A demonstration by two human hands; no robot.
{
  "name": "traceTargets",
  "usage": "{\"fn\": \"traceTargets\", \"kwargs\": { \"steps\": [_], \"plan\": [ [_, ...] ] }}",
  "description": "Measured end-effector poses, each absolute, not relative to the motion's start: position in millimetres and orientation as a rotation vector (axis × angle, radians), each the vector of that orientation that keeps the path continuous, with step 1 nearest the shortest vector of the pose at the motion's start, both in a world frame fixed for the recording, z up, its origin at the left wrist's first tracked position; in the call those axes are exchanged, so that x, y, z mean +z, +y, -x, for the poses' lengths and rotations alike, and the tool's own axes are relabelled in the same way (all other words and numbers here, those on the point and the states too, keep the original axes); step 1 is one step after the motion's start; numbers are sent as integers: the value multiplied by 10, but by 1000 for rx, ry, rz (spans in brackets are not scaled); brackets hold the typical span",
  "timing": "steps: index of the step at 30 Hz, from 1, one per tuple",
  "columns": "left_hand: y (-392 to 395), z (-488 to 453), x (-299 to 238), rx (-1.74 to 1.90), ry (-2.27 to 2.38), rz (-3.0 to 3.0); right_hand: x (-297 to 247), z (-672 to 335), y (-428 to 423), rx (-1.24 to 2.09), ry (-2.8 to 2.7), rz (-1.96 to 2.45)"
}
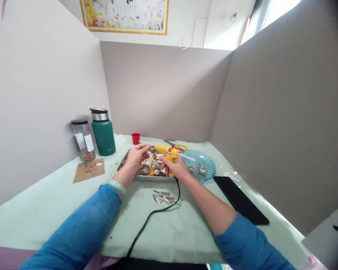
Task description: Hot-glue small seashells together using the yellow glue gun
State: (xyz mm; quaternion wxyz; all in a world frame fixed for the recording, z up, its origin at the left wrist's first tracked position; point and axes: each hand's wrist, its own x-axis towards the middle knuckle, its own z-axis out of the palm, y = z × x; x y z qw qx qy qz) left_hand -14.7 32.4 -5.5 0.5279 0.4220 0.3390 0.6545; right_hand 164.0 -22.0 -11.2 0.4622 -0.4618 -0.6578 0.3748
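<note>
My right hand [178,167] is wrapped round the grip of a yellow hot glue gun [165,151], whose nozzle points left toward my left hand [136,156]. My left hand is closed in a pinch on something small I cannot make out, right at the nozzle. Both hands hover over a metal tray [146,177] filled with several small shells. The gun's black cord [154,212] runs back across the table toward me. A jade-green bangle [116,185] sits on my left wrist.
A blue fluted dish [205,167] lies right of the tray, scissors [176,145] and a red cup [135,138] behind it. A green flask [103,132], a glass jar [83,140] and a cardboard piece [89,170] stand left. Metal clips [165,197] and a black pad [240,199] lie nearer me.
</note>
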Motion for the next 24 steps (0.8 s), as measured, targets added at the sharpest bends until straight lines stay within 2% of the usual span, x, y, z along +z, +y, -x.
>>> {"fn": "traceTargets", "kwargs": {
  "steps": [24],
  "plan": [
    [346,162,-67,1576,790,-971,-190,-1667,-151,913,-1622,1116]
  ]
}}
